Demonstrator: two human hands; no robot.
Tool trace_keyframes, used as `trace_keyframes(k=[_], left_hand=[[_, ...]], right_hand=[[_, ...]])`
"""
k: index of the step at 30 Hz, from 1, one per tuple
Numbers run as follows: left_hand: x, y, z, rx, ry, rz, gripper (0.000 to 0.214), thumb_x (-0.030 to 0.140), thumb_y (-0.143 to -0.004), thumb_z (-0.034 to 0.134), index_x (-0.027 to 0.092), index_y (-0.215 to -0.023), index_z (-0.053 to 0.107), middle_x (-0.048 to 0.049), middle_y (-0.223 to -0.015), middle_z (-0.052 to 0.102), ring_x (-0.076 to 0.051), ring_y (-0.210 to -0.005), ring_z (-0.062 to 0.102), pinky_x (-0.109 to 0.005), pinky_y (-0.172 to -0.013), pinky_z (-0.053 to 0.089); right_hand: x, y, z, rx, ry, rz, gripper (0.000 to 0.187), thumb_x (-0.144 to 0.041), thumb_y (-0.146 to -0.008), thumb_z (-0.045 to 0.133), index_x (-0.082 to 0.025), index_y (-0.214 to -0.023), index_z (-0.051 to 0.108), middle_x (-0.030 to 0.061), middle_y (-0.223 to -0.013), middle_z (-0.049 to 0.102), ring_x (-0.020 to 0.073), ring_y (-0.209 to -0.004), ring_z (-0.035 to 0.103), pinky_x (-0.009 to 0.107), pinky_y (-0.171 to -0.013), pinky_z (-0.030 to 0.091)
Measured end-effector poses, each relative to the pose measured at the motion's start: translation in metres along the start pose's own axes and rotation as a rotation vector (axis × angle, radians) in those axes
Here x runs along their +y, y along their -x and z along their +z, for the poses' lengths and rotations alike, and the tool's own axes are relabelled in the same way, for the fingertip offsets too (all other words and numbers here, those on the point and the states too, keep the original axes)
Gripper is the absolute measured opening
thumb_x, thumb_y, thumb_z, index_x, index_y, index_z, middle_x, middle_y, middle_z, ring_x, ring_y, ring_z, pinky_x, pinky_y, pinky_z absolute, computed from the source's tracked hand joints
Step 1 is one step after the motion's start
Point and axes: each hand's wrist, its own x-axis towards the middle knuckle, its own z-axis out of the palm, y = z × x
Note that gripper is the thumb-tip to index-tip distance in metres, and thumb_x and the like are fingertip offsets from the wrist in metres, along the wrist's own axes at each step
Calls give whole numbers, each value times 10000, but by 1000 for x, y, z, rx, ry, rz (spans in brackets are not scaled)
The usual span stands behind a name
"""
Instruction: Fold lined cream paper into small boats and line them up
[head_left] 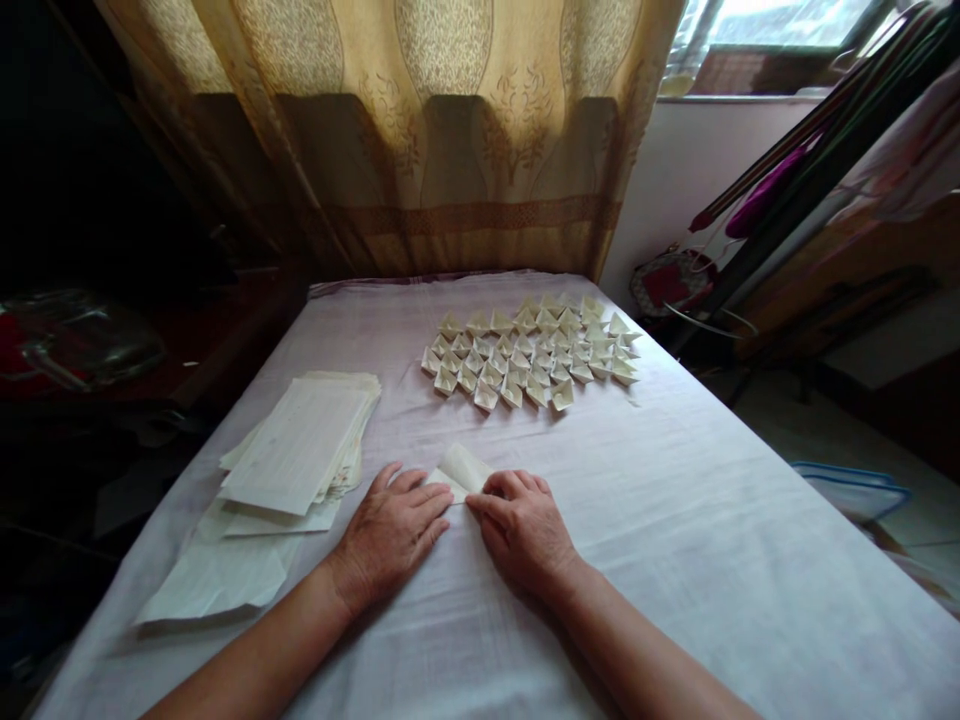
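Observation:
Between my hands, on the cloth-covered table, lies a partly folded sheet of paper (463,465), pale cream with a flap standing up at its far side. My left hand (397,522) rests flat with fingers stretched out, their tips on the paper's left corner. On the right corner, my right hand (525,520) has its fingers curled together, thumb and forefinger gripping the near edge. Several small folded paper boats (517,355) stand in close rows farther back. To the left of my hands is a loose stack of paper sheets (296,450).
A pale sheet (637,540) covers the table. Behind it hangs a gold curtain (450,170). Dark poles (810,150) lean at the right, near a red and patterned bag (671,280) and a blue-rimmed clear container (847,492) beyond the table edge.

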Motion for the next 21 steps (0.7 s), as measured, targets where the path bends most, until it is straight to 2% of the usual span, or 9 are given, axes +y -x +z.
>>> trace_keyframes(k=[3, 7, 9, 12, 14, 16, 19, 21], left_hand=[[3, -17, -1, -19, -79, 28, 261, 282, -909, 633, 260, -1168, 647, -20, -992, 718, -214, -1013, 607, -456, -1057, 328], [4, -35, -1, -52, -195, 100, 98, 306, -877, 679, 209, -885, 668, -23, -818, 685, -222, -871, 611, -451, -983, 377], [3, -40, -1, -54, -250, 165, 88, 217, -891, 642, 186, -809, 650, -28, -751, 672, -217, -814, 609, -437, -964, 393], [-2, -38, -1, -30, -292, 263, 208, 71, -908, 534, 176, -749, 617, -27, -680, 649, -197, -714, 594, -403, -931, 421], [-8, -31, -1, -4, -289, 290, 231, 60, -927, 485, 180, -774, 610, -25, -700, 652, -189, -699, 595, -385, -905, 440], [-15, -22, -1, 32, -277, 297, 224, 81, -953, 453, 185, -847, 621, -22, -757, 671, -179, -727, 610, -375, -901, 449], [-22, -7, -2, 99, -228, 321, 230, 98, -972, 435, 201, -965, 641, -29, -914, 717, -170, -836, 642, -393, -961, 434], [-21, 3, -3, 149, -198, 324, 203, 99, -958, 478, 203, -998, 647, -36, -1021, 724, -189, -949, 646, -412, -987, 430]], right_hand=[[3, 1, 4, 40, -4, -48, 271, -130, -837, 615, -268, -1044, 724, 37, -954, 655, 186, -887, 554, 341, -825, 371], [13, 0, 11, 117, -27, -41, 270, -143, -845, 590, -228, -1077, 698, 72, -1050, 657, 209, -958, 570, 354, -848, 418], [19, -2, 12, 127, -36, -60, 310, -115, -824, 574, -212, -1095, 687, 98, -1147, 639, 226, -1034, 563, 380, -892, 438], [26, -6, 10, 104, 13, -103, 398, -80, -782, 580, -217, -1143, 674, 122, -1279, 592, 257, -1147, 529, 426, -937, 445], [28, -9, 6, 89, 63, -162, 366, -91, -803, 600, -228, -1131, 686, 127, -1291, 592, 269, -1169, 523, 441, -940, 445], [28, -12, 3, 80, 99, -257, 257, -123, -850, 619, -239, -1060, 709, 113, -1251, 628, 258, -1147, 542, 428, -930, 450], [23, -13, 3, 58, 116, -427, 137, -153, -893, 626, -226, -973, 709, 78, -1169, 682, 221, -1091, 578, 382, -909, 458], [17, -14, 5, 6, 114, -518, 114, -150, -908, 613, -196, -979, 689, 74, -1132, 700, 204, -1066, 596, 358, -900, 461]])
